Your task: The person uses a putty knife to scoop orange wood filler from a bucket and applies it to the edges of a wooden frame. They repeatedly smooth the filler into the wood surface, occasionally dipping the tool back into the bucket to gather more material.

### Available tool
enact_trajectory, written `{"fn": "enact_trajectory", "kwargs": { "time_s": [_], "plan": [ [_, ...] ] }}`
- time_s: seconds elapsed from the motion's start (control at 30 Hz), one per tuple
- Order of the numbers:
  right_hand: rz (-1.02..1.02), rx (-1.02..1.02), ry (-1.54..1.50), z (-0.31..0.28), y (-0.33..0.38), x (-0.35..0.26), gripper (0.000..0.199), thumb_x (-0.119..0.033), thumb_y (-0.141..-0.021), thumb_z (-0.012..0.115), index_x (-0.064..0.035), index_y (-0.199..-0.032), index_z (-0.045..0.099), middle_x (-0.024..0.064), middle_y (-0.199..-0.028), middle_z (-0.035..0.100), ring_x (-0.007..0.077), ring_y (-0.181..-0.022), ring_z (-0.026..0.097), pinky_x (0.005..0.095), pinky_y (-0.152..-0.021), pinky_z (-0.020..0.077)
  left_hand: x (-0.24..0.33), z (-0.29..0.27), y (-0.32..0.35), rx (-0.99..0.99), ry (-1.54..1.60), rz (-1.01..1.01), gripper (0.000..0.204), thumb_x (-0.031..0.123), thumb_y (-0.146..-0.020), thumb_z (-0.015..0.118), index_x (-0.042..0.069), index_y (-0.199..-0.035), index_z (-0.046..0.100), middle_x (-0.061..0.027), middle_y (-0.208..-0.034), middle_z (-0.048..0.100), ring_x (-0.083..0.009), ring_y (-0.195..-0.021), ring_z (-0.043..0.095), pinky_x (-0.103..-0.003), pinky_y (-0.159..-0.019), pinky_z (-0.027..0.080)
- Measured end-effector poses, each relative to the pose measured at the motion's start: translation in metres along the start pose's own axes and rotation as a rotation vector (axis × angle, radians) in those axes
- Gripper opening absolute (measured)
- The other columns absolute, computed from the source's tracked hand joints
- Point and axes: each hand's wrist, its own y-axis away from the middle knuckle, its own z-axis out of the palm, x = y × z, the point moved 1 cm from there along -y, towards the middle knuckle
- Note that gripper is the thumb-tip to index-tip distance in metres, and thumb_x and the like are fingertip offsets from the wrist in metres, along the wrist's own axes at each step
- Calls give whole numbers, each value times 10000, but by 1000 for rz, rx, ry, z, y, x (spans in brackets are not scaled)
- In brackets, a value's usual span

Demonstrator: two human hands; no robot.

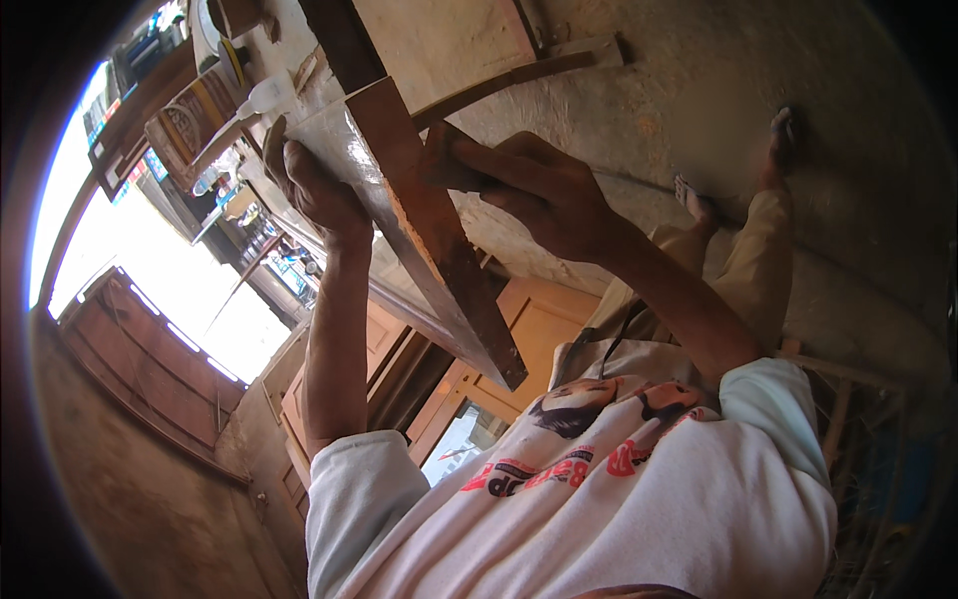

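Note:
A long wooden board (424, 225) slants across the middle, its narrow brown edge facing right and its broad face shiny. My right hand (554, 195) is closed round a dark block (454, 160) and holds it against the board's edge. What the block is made of does not show clearly. On the other side of the board, my left hand (324, 195) lies by the broad face with its fingers curled. Anything within those fingers is hidden. Just beyond my left hand are a white nozzle bottle (267, 95) and a brown striped tin (195, 120).
A curved wooden strip (519, 80) extends behind the board. Orange-brown panelled doors (559, 319) stand below it. My bare feet (699, 200) are on the concrete floor (848, 220) at right. Shelved goods (264, 245) and a bright opening (170, 280) lie to the left.

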Motion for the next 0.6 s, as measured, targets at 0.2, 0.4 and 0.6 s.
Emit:
{"fn": "enact_trajectory", "kwargs": {
  "time_s": [0.2,0.4,0.6],
  "plan": [
    [-160,140,94,13,-45,16,627,-84,-978,778,-170,-1571,593,80,-1050,668,191,-925,703,340,-808,615,-8,1,-2,-10,-148,189,482,282,-1154,326,-33,-1422,575,-179,-1485,522,-304,-1353,498,-439,-1151,417],
    [-91,137,237,-2,-16,-8,650,-63,-973,777,-162,-1582,574,87,-1090,684,200,-945,711,341,-812,625,5,3,0,49,-35,-46,484,273,-1134,358,-38,-1427,585,-199,-1478,540,-326,-1309,537,-428,-1131,428],
    [-158,166,75,19,-10,4,637,-28,-986,748,-153,-1584,570,90,-1087,693,206,-931,709,345,-808,615,-4,5,-5,66,-29,29,477,272,-1128,376,-26,-1424,602,-191,-1464,553,-293,-1299,544,-430,-1110,444]
  ]
}}
